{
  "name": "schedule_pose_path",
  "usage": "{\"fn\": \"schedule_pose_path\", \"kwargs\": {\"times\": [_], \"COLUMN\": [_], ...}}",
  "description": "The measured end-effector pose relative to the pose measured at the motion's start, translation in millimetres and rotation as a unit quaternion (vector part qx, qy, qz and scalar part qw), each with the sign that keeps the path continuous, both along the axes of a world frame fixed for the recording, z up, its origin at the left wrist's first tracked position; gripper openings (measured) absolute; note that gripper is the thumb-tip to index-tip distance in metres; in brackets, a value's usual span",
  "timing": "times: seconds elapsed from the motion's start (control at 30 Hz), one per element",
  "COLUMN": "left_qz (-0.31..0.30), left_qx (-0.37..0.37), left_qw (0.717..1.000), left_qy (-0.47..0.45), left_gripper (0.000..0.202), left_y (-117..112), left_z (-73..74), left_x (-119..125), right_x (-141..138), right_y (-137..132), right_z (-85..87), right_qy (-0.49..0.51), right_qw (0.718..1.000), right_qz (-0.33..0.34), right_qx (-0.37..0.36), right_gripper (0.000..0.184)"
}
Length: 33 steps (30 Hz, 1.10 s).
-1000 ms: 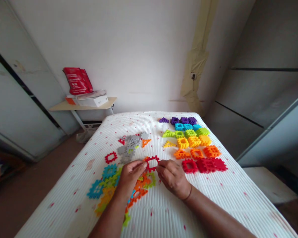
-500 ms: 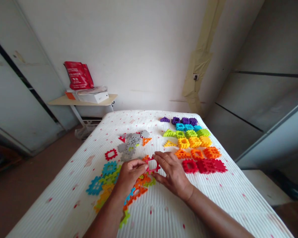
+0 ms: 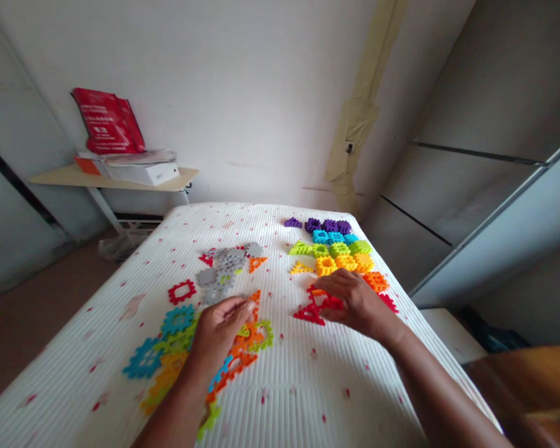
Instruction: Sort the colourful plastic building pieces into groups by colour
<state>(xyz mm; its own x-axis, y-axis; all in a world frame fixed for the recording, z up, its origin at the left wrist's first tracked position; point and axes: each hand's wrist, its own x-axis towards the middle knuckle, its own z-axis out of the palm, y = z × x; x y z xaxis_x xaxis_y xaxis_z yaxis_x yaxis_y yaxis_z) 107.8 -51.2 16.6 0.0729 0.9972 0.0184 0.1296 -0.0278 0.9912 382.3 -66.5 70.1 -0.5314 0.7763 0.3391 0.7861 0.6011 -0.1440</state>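
Observation:
My right hand (image 3: 354, 302) is closed, fingers over the edge of a red square frame piece (image 3: 319, 300) with notched sides, at the red row on the right. Just below lies a red triangular piece (image 3: 310, 315); the hand hides much of the red and orange rows. My left hand (image 3: 221, 326) is pinched, thumb against forefinger, at an orange triangular piece (image 3: 256, 300). Under and beside that hand spreads a loose pile with a lime piece (image 3: 264, 336), orange pieces (image 3: 238, 366), blue pieces (image 3: 142, 358) and yellow pieces (image 3: 168, 370).
Rows of notched blocks stand at the right: purple (image 3: 329, 226), blue (image 3: 335, 238), lime (image 3: 340, 249) and yellow (image 3: 345, 264). Grey pieces (image 3: 228, 264) and a red square frame (image 3: 182, 291) lie left of centre. A small table (image 3: 186, 180) with a red bag (image 3: 106, 121) stands beyond.
My right hand has carried the red frame piece rightward, out of my left fingers, to the red row. My left hand stays over the loose pile. The view has shifted to the right.

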Motion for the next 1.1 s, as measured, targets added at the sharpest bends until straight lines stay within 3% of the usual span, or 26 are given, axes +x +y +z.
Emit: {"fn": "schedule_pose_path", "kwargs": {"times": [0.2, 0.33, 0.53, 0.77, 0.97, 1.1], "left_qz": [0.011, 0.017, 0.027, 0.057, 0.111, 0.144], "left_qx": [0.011, 0.02, 0.019, 0.022, 0.042, 0.072], "left_qw": [1.0, 1.0, 0.999, 0.998, 0.992, 0.987], "left_qy": [0.001, 0.007, 0.003, -0.007, -0.03, -0.025], "left_gripper": [0.031, 0.031, 0.031, 0.028, 0.026, 0.026], "left_y": [1, 2, 3, 1, 1, -6], "left_z": [-6.9, -8.8, -11.8, -5.0, 3.1, 18.8], "left_x": [-3, -3, -4, -2, -6, -19], "right_x": [35, 37, 36, 33, 30, 4], "right_y": [-3, -4, -4, -4, -7, -13], "right_z": [-9.8, -18.3, -17.6, -21.1, -22.9, -17.6], "right_qy": [-0.048, -0.061, -0.083, -0.089, -0.071, -0.014], "right_qw": [0.997, 0.994, 0.991, 0.989, 0.996, 1.0], "right_qz": [-0.027, -0.054, -0.075, -0.077, -0.054, 0.005], "right_qx": [-0.059, -0.066, -0.076, -0.094, -0.02, 0.027], "right_gripper": [0.012, 0.01, 0.015, 0.011, 0.016, 0.019]}}
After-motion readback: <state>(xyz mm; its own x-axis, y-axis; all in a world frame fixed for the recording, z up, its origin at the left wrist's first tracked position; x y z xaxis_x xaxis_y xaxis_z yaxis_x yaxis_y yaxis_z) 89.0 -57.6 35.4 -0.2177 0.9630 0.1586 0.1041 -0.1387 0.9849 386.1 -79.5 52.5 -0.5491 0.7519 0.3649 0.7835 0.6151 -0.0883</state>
